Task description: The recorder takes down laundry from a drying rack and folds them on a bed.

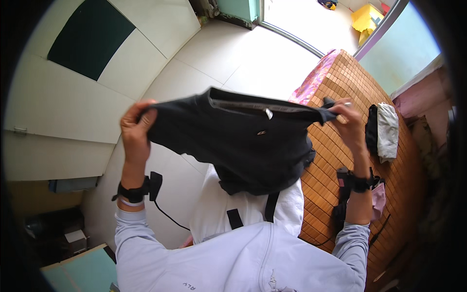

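Observation:
A black T-shirt [251, 138] is stretched between my hands above my lap, its neck opening facing up, with a white tag and a small light mark near the collar. My left hand [138, 120] grips the cloth at the left end, thumb on top. Up at the right end, my right hand [344, 115] pinches a bunched edge close to the collar; a ring shows on one finger. The lower part of the shirt hangs in folds over my white trousers [292, 208]. Both wrists wear black straps.
A bed with a brown tile mat [321, 182] lies at my right, bearing folded black [371, 127] and white [387, 131] cloth, and a pink item [378, 200] among dark ones. Pale cabinets [73, 106] stand left. Beyond the tiled floor [226, 51] is a doorway. A cable runs from the left wrist.

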A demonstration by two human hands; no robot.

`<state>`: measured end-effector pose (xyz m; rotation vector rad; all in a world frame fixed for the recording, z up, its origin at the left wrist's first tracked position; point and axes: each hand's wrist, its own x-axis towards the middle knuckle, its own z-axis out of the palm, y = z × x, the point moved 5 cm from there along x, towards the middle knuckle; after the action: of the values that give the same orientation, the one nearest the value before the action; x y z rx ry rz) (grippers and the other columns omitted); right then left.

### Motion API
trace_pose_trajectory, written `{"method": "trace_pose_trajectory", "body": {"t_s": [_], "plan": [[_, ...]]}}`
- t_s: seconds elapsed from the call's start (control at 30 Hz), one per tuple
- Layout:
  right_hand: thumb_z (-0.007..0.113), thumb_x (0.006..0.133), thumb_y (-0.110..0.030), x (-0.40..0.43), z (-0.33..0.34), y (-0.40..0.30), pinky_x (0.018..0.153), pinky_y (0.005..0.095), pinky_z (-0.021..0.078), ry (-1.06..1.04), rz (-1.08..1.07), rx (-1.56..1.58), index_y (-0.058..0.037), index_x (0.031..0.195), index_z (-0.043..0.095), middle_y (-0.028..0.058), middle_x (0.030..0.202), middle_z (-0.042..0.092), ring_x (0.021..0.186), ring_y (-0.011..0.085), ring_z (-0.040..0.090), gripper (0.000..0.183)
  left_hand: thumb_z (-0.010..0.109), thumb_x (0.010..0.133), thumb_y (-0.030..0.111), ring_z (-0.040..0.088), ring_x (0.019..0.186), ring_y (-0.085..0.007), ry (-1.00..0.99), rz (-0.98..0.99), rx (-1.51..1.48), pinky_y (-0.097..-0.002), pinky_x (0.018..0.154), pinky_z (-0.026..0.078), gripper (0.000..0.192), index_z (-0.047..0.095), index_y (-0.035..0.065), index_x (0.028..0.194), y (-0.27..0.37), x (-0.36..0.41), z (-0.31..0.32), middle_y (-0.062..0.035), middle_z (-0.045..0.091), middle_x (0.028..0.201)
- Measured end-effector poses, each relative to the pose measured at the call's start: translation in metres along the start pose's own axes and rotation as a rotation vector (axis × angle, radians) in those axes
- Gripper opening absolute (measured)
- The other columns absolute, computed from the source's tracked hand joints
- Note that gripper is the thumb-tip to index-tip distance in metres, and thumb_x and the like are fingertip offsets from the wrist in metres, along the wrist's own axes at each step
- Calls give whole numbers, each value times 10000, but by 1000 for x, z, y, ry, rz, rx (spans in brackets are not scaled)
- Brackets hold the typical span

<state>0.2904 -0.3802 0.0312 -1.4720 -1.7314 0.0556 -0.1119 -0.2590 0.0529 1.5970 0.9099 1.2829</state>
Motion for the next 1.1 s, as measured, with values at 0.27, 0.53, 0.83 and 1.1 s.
{"method": "trace_pose_trajectory", "body": {"t_s": [0.27, 0.53, 0.83, 1.1], "plan": [[638, 659, -5, 4, -71, -66, 713, 351, 417, 133, -190, -471, -29, 800, 593, 53, 679, 532, 863, 245, 518, 150, 595, 806, 117, 548, 763, -98, 12, 64, 105, -191, 747, 409, 145, 631, 17, 903, 45, 27, 5, -43, 610, 799], [558, 801, -46, 18, -154, -130, 795, 303, 417, 458, -315, -181, 1, 876, 469, 117, 919, 522, 885, 226, 537, 125, 586, 818, 151, 525, 866, -97, -49, 374, 29, -217, 809, 390, 194, 602, 25, 965, 103, 33, 14, -42, 582, 904], [563, 784, -14, -50, -197, -80, 676, 213, 420, 375, 159, -433, -50, 851, 541, 57, 827, 569, 744, 105, 529, 79, 571, 818, 67, 439, 743, -36, -333, 188, 6, -162, 701, 341, 53, 573, 32, 858, 104, 22, 72, 26, 506, 762], [546, 822, -79, -139, -277, -71, 602, 194, 412, 566, 275, 29, -42, 923, 507, 12, 803, 507, 669, 77, 502, 115, 576, 820, 134, 432, 656, -53, -362, 311, -161, -164, 606, 364, 110, 537, 34, 843, 118, 38, 95, -11, 440, 744]]}}
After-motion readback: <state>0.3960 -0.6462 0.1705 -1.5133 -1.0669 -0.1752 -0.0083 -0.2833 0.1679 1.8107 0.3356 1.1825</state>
